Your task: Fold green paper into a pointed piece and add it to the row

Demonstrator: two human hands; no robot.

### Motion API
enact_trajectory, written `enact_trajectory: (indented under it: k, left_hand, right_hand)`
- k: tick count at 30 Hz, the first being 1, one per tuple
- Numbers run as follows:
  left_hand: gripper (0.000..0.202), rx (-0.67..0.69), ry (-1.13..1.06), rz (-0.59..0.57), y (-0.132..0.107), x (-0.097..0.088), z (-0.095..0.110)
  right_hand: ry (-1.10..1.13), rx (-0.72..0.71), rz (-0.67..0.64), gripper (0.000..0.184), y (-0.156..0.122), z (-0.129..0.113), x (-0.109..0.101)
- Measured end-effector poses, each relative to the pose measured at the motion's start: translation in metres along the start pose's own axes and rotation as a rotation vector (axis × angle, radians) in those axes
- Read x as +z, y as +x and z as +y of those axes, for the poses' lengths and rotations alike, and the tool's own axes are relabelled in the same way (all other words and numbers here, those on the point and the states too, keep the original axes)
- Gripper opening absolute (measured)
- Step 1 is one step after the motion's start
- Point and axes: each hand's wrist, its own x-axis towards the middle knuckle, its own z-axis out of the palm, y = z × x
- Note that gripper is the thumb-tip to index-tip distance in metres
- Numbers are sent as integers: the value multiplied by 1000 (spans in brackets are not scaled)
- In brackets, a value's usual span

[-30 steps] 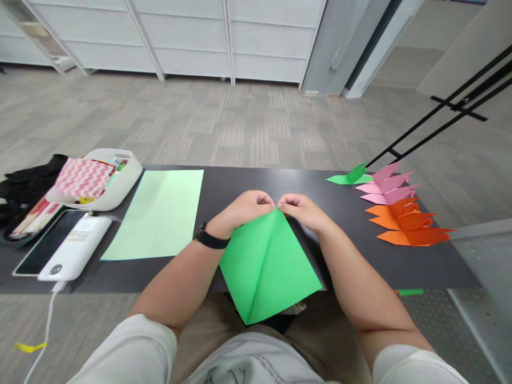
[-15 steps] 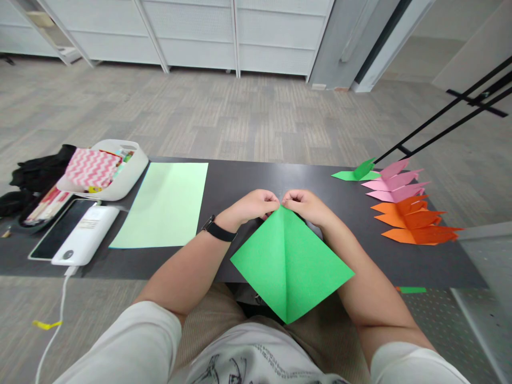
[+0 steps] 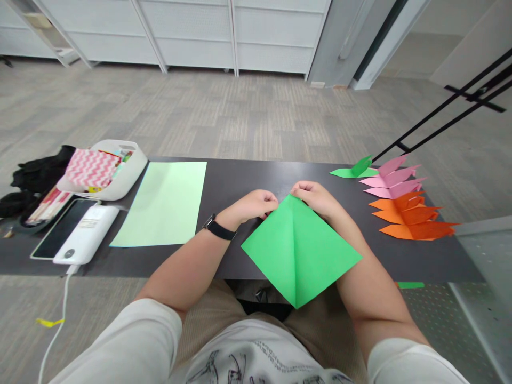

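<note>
A square sheet of green paper [image 3: 272,250] with a crease down its middle is held up, turned corner-on, over the table's near edge. My right hand [image 3: 316,200] pinches its top corner between thumb and fingers. At the upper left edge of the sheet, my left hand [image 3: 256,204] is closed, thumb against curled fingers, with the paper's edge at its fingertips. Some of the left fingertips are hidden. The sheet's lower corner hangs above my lap.
Light green sheets [image 3: 162,205] lie left on the dark table [image 3: 236,178]. Beyond them are a white basket [image 3: 134,170], a phone [image 3: 60,226] and a white power bank [image 3: 86,234] with a cable. Folded green [image 3: 356,170], pink [image 3: 394,178] and orange [image 3: 412,216] paper shapes stand at right.
My right hand has moved up and to the right, taking the green paper's top corner with it. My left hand has stayed in place, now farther from that corner along the edge.
</note>
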Motion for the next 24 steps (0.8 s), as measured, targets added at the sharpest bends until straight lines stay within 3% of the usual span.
enact_trajectory:
  k: [24]
  left_hand:
    - [11, 89, 92, -13, 3, -4, -12]
  right_hand:
    - [6, -22, 223, 23, -4, -4, -49]
